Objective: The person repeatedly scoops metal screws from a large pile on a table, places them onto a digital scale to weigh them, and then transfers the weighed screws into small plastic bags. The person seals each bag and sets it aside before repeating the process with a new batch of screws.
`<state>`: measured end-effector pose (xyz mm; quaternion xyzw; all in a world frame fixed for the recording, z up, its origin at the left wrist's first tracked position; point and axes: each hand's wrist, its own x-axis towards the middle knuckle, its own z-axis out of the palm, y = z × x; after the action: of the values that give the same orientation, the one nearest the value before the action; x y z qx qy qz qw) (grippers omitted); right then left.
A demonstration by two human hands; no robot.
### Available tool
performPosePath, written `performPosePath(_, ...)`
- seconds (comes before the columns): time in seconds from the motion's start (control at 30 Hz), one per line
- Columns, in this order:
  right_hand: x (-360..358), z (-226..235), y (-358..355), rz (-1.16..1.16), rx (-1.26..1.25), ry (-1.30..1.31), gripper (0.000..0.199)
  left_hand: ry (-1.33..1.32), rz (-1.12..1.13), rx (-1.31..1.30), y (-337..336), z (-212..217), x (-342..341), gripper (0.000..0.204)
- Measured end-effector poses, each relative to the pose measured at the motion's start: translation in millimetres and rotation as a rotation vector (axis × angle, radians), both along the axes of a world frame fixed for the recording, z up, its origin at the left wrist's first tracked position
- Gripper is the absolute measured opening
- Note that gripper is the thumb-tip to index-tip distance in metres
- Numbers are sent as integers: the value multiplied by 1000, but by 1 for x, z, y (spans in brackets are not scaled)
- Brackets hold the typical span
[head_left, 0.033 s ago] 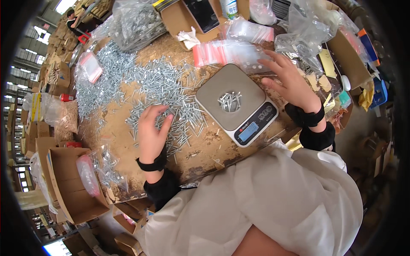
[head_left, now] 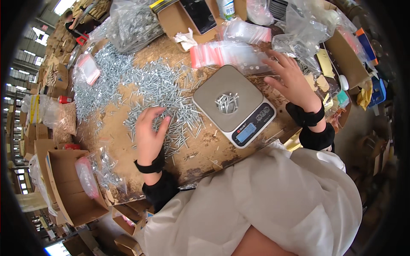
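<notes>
A digital kitchen scale stands on the worn wooden table, its display lit. A small heap of silvery screws lies in the middle of its platform. To its left spreads a large pile of similar screws. My left hand is over the pile's near edge, thumb and fingers apart, with nothing visible in it; whether it touches the screws I cannot tell. My right hand hovers just right of the scale, fingers spread and bare. Clear zip bags with red edges lie behind the scale.
An open cardboard box stands at the table's left front corner, beside a bag of screws. At the back are a big plastic bag and a box holding a phone. Far off, a person is at the upper left.
The whole view has shifted slightly, so the scale and table appear a little further left. Both hands keep nearly the same pose.
</notes>
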<state>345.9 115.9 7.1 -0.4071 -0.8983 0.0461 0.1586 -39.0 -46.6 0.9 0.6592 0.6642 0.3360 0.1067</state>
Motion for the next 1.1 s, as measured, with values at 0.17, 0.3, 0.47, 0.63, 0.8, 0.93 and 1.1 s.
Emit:
performPosePath(0.17, 58, -36, 3, -217, -42, 8, 61, 18, 42, -53, -2, 0, -1, 22)
performPosePath(0.3, 88, -57, 29, -258, -106, 120, 70, 6, 43, -40, -2, 1, 2, 20)
performPosePath(0.47, 86, -58, 49, -212, -131, 139, 66, 18, 35, -1, -1, 1, -1, 20)
performPosePath(0.63, 95, -49, 80, -196, -96, 79, 64, -34, 16, 28, 1, 0, 0, 20)
performPosePath(0.8, 83, -56, 105, -274, -63, -108, 58, -13, 1, 31, 0, 1, 1, 19)
performPosePath(0.93, 76, -57, 107, -241, 107, -116, 53, -18, 2, 18, 0, 0, 1, 22)
performPosePath(1.1, 66, -51, 86, -262, 80, -132, 47, 148, 13, -125, -6, -16, -10, 32)
